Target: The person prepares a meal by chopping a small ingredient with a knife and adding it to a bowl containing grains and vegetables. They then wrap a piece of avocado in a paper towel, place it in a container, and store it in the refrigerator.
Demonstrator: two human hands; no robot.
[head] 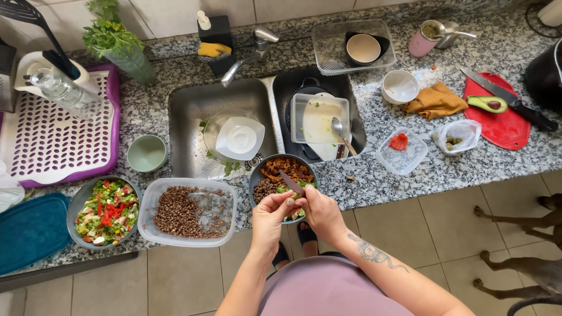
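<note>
Over dark bowl (275,175) at counter edge: left hand (270,215) fingers pinched on small green piece, right hand (319,212) clamped on knife (291,182). Risk: blade v. close to fingertips, a slip cuts; bowl overhangs, could tip.

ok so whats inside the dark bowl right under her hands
In the dark bowl: orange-brown shreds at the back, brown lentil-like grains on its left, some green bits. The left hand and right hand cover its near part.
</note>
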